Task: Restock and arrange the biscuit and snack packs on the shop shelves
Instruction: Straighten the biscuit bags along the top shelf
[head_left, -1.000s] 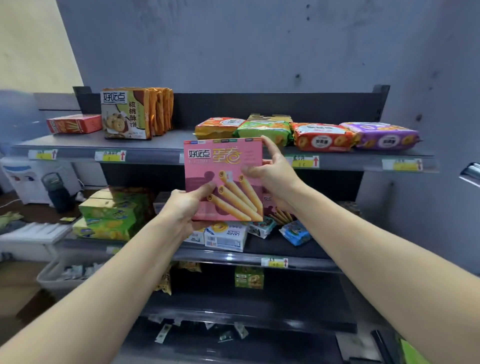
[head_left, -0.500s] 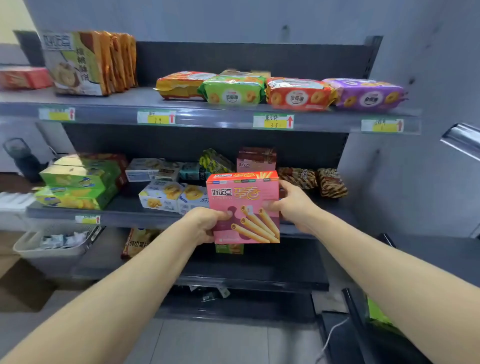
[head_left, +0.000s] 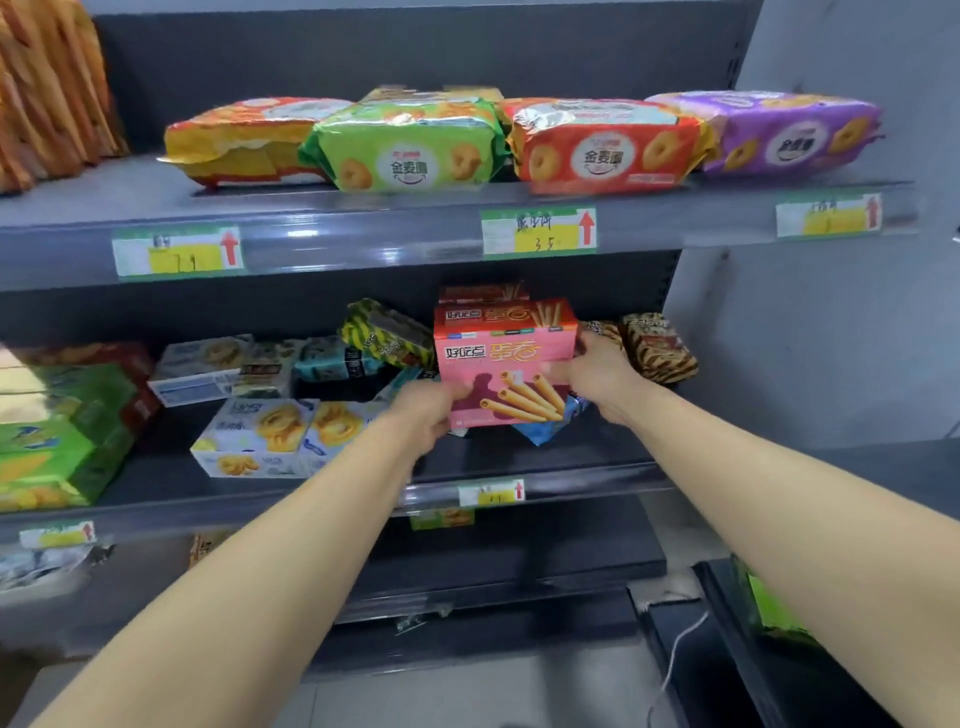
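A pink box of egg-roll biscuits (head_left: 506, 364) stands upright over the middle shelf (head_left: 545, 457), held between both hands. My left hand (head_left: 423, 415) grips its lower left corner. My right hand (head_left: 597, 374) grips its right edge. Behind it stands another box of the same kind (head_left: 483, 292), mostly hidden. A blue packet (head_left: 550, 428) lies under the box's lower right corner. Whether the box touches the shelf cannot be told.
The top shelf (head_left: 363, 228) carries an orange pack (head_left: 234, 140), a green pack (head_left: 410, 150), a red pack (head_left: 602, 150) and a purple pack (head_left: 779, 132). White cookie boxes (head_left: 260, 436), green boxes (head_left: 57, 431), a striped packet (head_left: 387, 332) and brown packets (head_left: 657, 345) crowd the middle shelf.
Both hands have carried the pink box down from the top shelf's front edge and back into the middle shelf. The camera has come closer to the shelves.
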